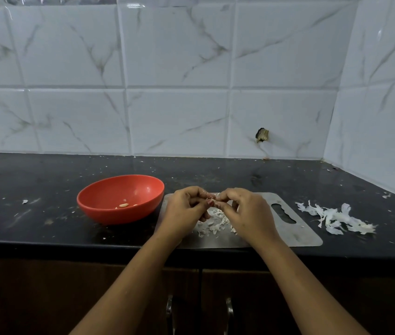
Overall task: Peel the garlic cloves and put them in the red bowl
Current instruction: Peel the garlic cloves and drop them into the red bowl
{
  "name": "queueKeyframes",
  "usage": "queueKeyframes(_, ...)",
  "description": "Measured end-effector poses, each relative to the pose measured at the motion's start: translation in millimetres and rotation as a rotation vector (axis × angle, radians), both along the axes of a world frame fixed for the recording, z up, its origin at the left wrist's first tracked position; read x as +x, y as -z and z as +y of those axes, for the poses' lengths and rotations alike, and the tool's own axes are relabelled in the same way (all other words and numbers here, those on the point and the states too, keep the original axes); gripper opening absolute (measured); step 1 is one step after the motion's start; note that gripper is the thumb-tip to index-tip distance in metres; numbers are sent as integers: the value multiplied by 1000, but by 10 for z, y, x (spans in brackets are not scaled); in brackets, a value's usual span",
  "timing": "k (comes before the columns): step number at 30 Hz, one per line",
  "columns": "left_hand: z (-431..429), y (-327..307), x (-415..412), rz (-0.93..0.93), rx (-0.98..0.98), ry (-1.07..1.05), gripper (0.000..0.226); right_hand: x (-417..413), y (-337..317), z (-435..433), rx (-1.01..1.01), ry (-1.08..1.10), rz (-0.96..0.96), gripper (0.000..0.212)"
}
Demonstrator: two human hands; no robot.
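Pale and small, a garlic clove (212, 196) is pinched between the tips of both hands. It is mostly hidden by the fingers, so how much skin is left on it cannot be told. The left hand (184, 209) is curled round one side of it, and the right hand (247, 211) is curled round the other side. It is likely held this way so that one hand can keep it from turning while the skin is picked off by the other.

The clove is held up in the air, just over a metal board (288, 234). Right under the hands, a heap of peels (212, 223) is seen on the board. The work seems to be done here so that the bits fall in one place.

Just to the left of the left hand, the red bowl (119, 217) is set on the dark surface (46, 226). A few peeled cloves (124, 205) are seen inside it. It is likely kept close so that each clean clove can be dropped in with a short reach.

Well to the right of the right hand, a second heap of peels (336, 217) is spread on the surface, off the board. It looks pushed aside to make room. Past the hands, a tiled wall (167, 93) is seen.

The task is judged to be partly done.
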State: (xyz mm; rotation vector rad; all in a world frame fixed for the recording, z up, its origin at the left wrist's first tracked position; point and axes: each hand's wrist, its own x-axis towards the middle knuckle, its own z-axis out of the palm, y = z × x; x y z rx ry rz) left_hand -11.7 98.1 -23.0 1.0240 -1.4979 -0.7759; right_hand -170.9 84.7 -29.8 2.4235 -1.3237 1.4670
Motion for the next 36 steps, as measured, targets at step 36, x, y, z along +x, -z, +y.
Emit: queueKeyframes(36, 49, -64, 23, 192, 156, 79, 4, 26, 8, 65, -384, 63, 204, 7)
